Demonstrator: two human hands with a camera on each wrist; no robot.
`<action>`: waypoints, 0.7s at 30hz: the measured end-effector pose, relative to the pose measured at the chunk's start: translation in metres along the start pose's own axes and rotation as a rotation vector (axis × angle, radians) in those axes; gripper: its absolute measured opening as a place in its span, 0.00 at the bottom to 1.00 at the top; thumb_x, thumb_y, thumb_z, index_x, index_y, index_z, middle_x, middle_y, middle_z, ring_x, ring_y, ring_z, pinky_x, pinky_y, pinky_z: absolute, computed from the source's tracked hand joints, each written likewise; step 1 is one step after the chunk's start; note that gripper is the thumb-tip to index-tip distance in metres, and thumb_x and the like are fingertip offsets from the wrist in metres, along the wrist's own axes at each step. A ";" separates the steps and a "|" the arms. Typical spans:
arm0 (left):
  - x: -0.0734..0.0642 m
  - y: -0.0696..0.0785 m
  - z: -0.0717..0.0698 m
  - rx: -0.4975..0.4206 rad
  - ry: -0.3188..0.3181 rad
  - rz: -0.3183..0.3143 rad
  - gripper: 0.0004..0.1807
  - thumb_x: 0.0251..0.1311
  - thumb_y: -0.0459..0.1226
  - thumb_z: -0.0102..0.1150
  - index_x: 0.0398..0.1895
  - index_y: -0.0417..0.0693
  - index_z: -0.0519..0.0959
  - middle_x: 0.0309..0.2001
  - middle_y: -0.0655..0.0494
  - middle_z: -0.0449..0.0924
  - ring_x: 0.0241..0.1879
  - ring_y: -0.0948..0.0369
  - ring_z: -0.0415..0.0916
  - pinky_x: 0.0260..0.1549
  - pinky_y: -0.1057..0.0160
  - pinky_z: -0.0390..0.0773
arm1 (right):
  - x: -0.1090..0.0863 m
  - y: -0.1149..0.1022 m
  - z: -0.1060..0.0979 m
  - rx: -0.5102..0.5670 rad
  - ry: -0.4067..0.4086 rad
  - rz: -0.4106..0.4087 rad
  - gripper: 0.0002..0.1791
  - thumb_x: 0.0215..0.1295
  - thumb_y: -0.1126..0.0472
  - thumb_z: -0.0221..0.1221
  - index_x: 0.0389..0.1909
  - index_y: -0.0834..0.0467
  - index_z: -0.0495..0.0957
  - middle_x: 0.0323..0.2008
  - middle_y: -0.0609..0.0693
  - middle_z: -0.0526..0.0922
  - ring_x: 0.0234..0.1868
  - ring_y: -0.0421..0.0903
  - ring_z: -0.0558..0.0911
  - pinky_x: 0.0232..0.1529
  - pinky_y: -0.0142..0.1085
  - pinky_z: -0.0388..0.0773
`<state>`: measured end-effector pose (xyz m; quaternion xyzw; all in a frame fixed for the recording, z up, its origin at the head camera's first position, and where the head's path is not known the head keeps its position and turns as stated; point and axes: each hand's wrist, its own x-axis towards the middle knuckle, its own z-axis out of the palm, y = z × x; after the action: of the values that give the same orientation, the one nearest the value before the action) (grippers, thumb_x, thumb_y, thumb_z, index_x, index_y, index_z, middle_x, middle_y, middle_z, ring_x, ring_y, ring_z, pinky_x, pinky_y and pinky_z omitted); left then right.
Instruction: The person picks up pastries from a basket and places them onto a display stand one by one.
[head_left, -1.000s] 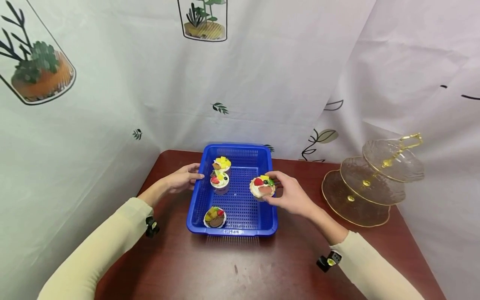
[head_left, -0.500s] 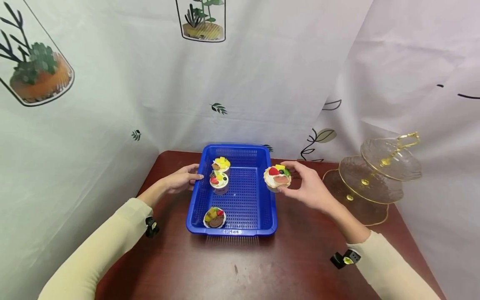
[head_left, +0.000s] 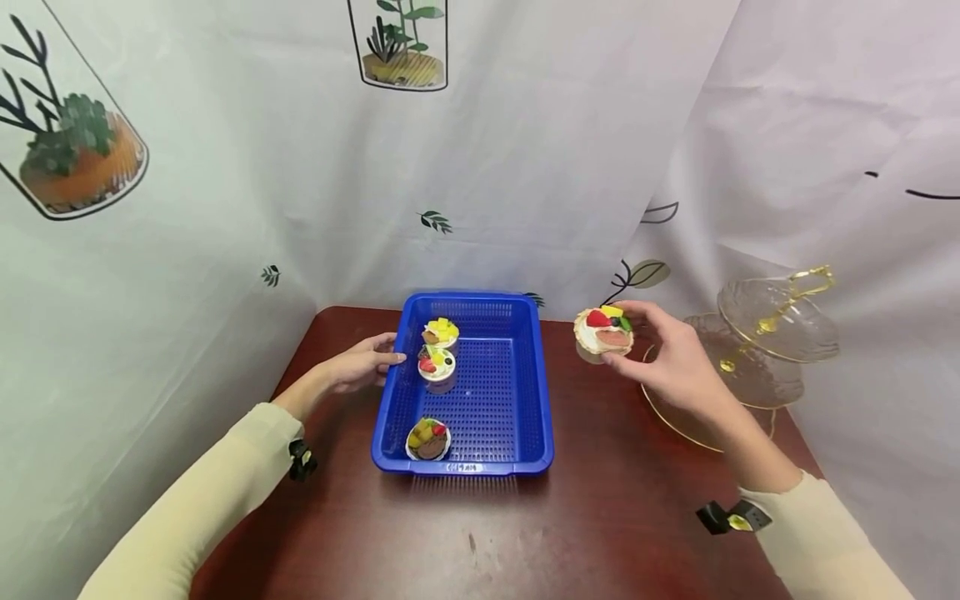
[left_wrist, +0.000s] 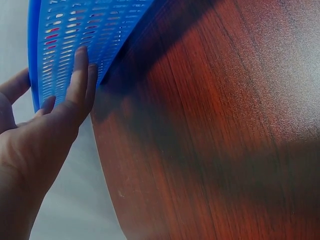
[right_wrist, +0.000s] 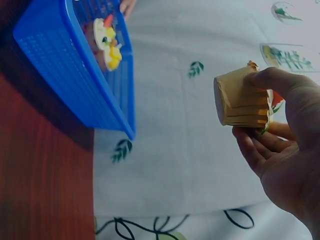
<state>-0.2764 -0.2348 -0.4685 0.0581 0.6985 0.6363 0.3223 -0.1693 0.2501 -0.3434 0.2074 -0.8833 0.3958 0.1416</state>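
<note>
My right hand [head_left: 672,358] holds a cupcake [head_left: 603,333] by its sides, between thumb and fingers, in the air right of the blue basket [head_left: 534,467]. Cream, a red strawberry and yellow fruit pieces top it; the right wrist view shows its tan pleated paper cup [right_wrist: 242,100]. At the basket's left side, my left hand [head_left: 360,364] grips the wall, thumb at the rim and fingers [left_wrist: 77,80] along the perforated outside. Three more fruit-topped cupcakes sit inside along the left: one with yellow cubes [head_left: 441,331], one with strawberry [head_left: 437,367], one with a brown topping [head_left: 429,440].
A three-tier clear stand [head_left: 780,321] with gold rims and a gold handle stands at the right of the dark red table [head_left: 480,542], its lower tiers partly behind my right hand. A white patterned cloth [head_left: 525,167] hangs behind the table.
My right hand has lifted the cupcake out of the basket's right side and carried it rightward, toward the stand. The left hand has stayed on the basket wall.
</note>
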 end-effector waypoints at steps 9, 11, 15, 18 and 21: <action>0.003 -0.002 0.001 0.003 0.002 0.005 0.31 0.74 0.36 0.51 0.75 0.47 0.52 0.66 0.36 0.66 0.58 0.41 0.75 0.49 0.42 0.79 | -0.005 0.007 -0.030 0.004 0.078 0.017 0.39 0.48 0.66 0.76 0.63 0.49 0.74 0.47 0.47 0.82 0.37 0.33 0.85 0.37 0.23 0.79; 0.002 -0.003 0.001 0.012 -0.004 0.008 0.31 0.74 0.36 0.50 0.75 0.46 0.51 0.66 0.36 0.66 0.59 0.40 0.74 0.49 0.42 0.79 | -0.005 0.009 -0.035 0.009 0.090 0.026 0.39 0.48 0.67 0.76 0.63 0.49 0.74 0.47 0.48 0.81 0.38 0.34 0.85 0.39 0.22 0.79; 0.000 -0.003 0.001 0.018 -0.009 0.018 0.31 0.75 0.36 0.49 0.75 0.46 0.51 0.67 0.35 0.65 0.60 0.40 0.73 0.50 0.42 0.79 | -0.006 0.011 -0.045 0.021 0.112 0.044 0.39 0.48 0.69 0.76 0.64 0.52 0.73 0.48 0.48 0.81 0.41 0.33 0.85 0.42 0.22 0.79; -0.001 -0.002 0.001 0.017 -0.009 0.020 0.31 0.75 0.36 0.49 0.75 0.46 0.51 0.67 0.35 0.65 0.60 0.40 0.73 0.50 0.41 0.79 | -0.008 0.014 -0.051 0.039 0.131 0.055 0.40 0.47 0.71 0.75 0.64 0.55 0.73 0.49 0.49 0.81 0.42 0.32 0.84 0.42 0.23 0.79; -0.001 -0.001 0.001 0.027 -0.009 0.023 0.31 0.74 0.37 0.50 0.75 0.46 0.51 0.67 0.36 0.65 0.59 0.40 0.74 0.50 0.41 0.79 | -0.010 0.018 -0.057 0.047 0.156 0.065 0.40 0.46 0.73 0.75 0.63 0.59 0.72 0.48 0.48 0.80 0.41 0.32 0.84 0.42 0.23 0.79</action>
<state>-0.2744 -0.2346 -0.4691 0.0735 0.7048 0.6302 0.3174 -0.1639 0.3064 -0.3225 0.1506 -0.8663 0.4359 0.1920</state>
